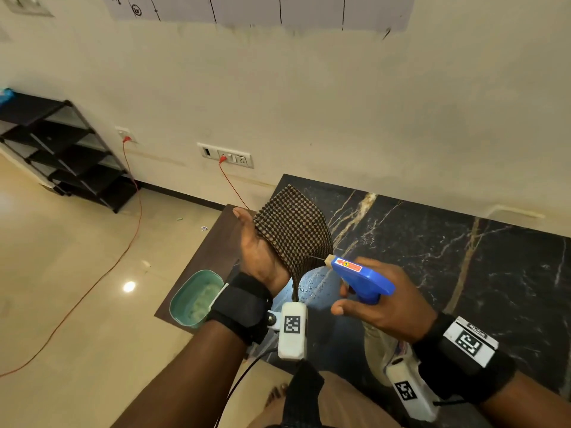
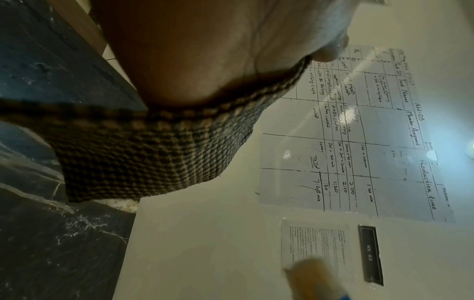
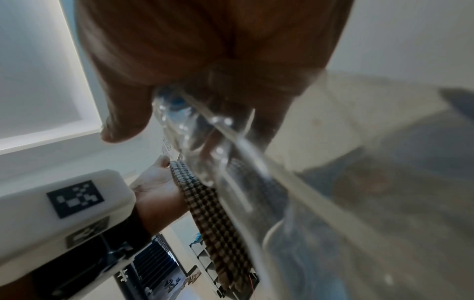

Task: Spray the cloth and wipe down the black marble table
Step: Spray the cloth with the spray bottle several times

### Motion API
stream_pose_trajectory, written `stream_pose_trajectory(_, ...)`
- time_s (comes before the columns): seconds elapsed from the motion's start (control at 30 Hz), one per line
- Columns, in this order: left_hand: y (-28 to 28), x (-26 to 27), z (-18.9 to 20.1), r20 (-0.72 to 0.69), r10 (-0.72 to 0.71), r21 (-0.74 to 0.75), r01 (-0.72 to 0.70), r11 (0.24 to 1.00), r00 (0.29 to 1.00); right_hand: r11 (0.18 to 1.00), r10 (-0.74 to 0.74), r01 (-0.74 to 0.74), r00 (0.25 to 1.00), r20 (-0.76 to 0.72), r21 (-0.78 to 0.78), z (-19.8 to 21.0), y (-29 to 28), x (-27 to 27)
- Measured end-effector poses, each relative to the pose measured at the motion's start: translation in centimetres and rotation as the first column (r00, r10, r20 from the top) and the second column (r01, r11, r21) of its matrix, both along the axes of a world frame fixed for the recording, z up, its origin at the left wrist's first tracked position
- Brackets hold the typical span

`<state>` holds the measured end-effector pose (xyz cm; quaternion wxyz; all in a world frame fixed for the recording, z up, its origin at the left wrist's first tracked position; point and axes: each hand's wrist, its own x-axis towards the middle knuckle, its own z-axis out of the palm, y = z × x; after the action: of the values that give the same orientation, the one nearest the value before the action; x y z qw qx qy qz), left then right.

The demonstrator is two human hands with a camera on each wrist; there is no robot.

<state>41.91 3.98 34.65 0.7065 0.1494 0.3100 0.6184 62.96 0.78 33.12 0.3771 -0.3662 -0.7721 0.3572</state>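
My left hand [image 1: 258, 245] is raised upright over the left end of the black marble table [image 1: 448, 248], palm turned to the right. A brown checked cloth [image 1: 293, 230] lies draped over its palm and fingers, which are hidden under it; the thumb sticks out at the left. The cloth [image 2: 143, 154] hangs off the heel of the palm. My right hand [image 1: 380, 310] grips a spray bottle [image 1: 361, 276] with a blue trigger head, a finger on the trigger. Its nozzle sits right at the cloth's lower right edge. The clear bottle body [image 3: 231, 162] fills the right wrist view, with the cloth [image 3: 212, 219] behind it.
A teal basin [image 1: 194, 298] stands on the table's left end by my left wrist. Wet drops shine on the marble under the cloth. A black shelf rack [image 1: 71, 152] stands at the far left wall, and an orange cable [image 1: 133, 236] runs across the floor.
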Motion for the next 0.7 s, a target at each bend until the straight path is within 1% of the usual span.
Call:
stream_pose_trajectory(0.17,-0.8,1.2,-0.1,0.015,0.016,0.026,-0.016,1.0,1.0,0.992,-0.123,0.123,0.991,-0.053,0.003,-0.4,0.4,2.0)
stream_pose_trajectory(0.3,-1.4,2.1,-0.7,0.011,0.015,0.05,-0.016,0.999,1.0,0.981,-0.193,0.193,0.981,-0.029,-0.02,-0.8,0.7,3.9)
stream_pose_trajectory(0.4,-1.9,3.1,-1.1,0.018,0.015,0.062,-0.016,0.998,1.0,0.978,-0.21,0.21,0.978,-0.009,-0.01,-1.2,0.8,5.1)
stream_pose_trajectory(0.47,-2.2,3.7,-1.2,0.023,0.018,0.05,-0.019,0.999,1.0,0.973,-0.23,0.23,0.973,-0.02,0.0,-1.3,0.6,5.7)
stream_pose_trajectory(0.53,-2.4,4.2,-1.3,0.026,0.008,0.046,-0.009,0.999,1.0,0.97,-0.242,0.242,0.969,-0.038,-0.023,-1.4,0.3,6.3)
stream_pose_trajectory(0.6,-2.6,4.5,-1.3,0.018,0.012,0.047,-0.013,0.999,1.0,0.973,-0.227,0.226,0.974,-0.029,-0.038,-1.7,0.1,6.7)
stream_pose_trajectory(0.7,-2.6,5.2,-0.8,0.008,0.03,0.046,-0.03,0.998,1.0,0.979,-0.204,0.204,0.979,-0.006,-0.018,-1.7,-0.5,7.5)
